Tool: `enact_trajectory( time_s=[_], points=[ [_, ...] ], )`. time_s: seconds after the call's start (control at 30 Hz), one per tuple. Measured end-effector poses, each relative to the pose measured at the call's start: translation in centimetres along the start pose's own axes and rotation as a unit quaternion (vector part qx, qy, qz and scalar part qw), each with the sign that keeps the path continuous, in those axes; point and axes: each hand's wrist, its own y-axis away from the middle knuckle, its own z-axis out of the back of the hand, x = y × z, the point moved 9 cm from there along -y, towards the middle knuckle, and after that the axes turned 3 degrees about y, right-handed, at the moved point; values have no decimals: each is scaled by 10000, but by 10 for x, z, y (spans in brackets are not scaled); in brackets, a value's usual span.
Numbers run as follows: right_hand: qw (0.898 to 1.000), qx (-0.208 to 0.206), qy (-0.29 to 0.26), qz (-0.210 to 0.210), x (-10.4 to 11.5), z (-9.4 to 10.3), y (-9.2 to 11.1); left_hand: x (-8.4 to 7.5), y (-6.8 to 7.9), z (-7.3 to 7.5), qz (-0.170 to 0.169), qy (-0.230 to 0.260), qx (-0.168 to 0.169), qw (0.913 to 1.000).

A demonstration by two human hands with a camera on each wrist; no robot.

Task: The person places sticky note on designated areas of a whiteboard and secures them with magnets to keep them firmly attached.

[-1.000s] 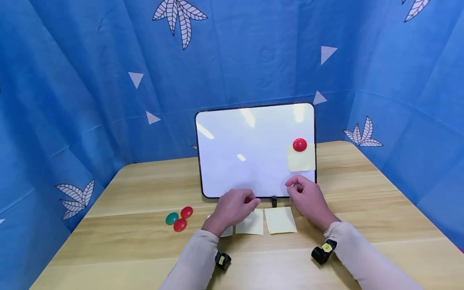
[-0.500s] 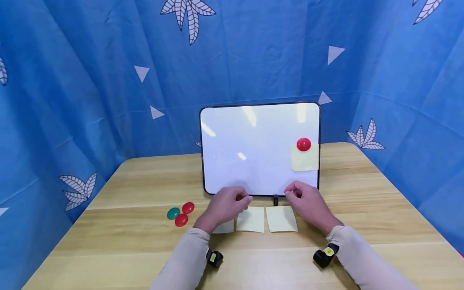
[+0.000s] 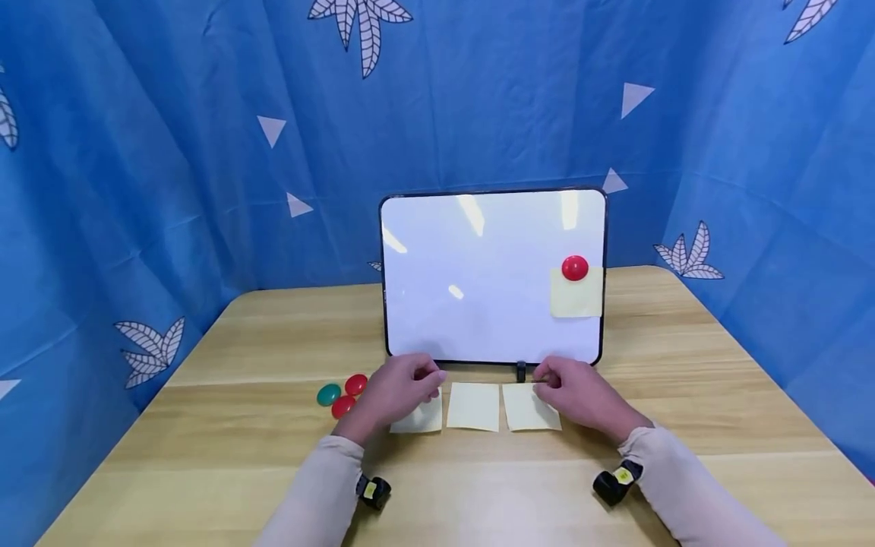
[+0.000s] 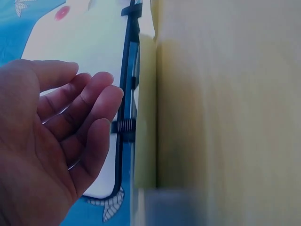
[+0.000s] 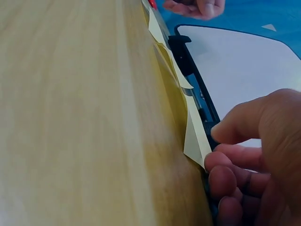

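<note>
Three discs (image 3: 329,394) beside left hand (image 3: 396,390)

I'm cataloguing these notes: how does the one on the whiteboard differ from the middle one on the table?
The board note is upright against the whiteboard, while the middle note lies on the table. A red magnet overlaps the board note's top edge; the middle note has no magnet on it. Both are pale yellow and roughly square.
</note>
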Motion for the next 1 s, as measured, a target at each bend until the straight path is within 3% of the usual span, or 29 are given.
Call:
enact_trajectory(
  time_s=[0.37,0.57,0.83,1.0],
  points=[
    [9994,259,244,-48,-2,0,-1,17,12,32,201,-6,-113,9997],
    [9992,298,254,-54,-5,0,1,32,18,41,517,30,-226,9984],
    [9997,196,170,-1,-5,6,-1,44,19,53,558,-79,-279,9980],
    [9995,276,138,93,-4,2,-1,59,24,60,798,-58,-297,9963]
  ],
)
